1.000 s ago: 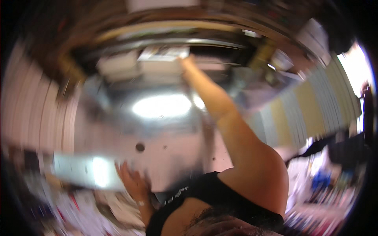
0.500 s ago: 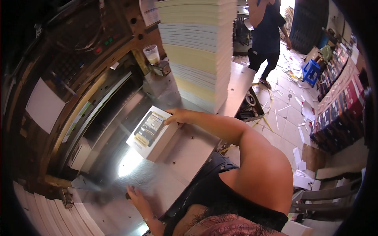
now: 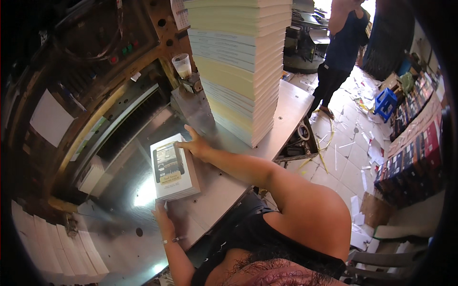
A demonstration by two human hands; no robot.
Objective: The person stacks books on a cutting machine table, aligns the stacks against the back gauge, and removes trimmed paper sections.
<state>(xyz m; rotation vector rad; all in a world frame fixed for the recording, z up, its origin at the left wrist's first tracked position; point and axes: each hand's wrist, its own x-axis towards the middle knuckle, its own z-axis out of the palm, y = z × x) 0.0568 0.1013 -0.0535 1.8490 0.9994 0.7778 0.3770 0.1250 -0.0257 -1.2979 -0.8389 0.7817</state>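
Observation:
A short stack of white-covered books point(image 3: 169, 178), with a dark picture on the top cover, lies on the shiny metal table point(image 3: 210, 209). My right hand point(image 3: 194, 144) is at its far right corner, fingers apart, with one finger on the top cover's edge and another pointing away past the corner. My left hand point(image 3: 163, 219) is at the near end of the stack, fingers stretched toward its lower edge and seemingly touching it. Neither hand wraps round the stack. The left fingertips are partly hard to make out against the stack.
A tall paper stack point(image 3: 234, 86) stands at the table's far side, beside a plastic cup point(image 3: 182, 66) on a metal block. A machine with a dark slot point(image 3: 143, 112) borders the left. More paper stacks point(image 3: 62, 248) sit near left. Another person point(image 3: 341, 52) stands beyond, near a blue stool point(image 3: 385, 102).
The book stack has turned more upright in view and shifted slightly left. My left hand has moved up to its near end. My right hand's fingers have spread. The other person has moved right.

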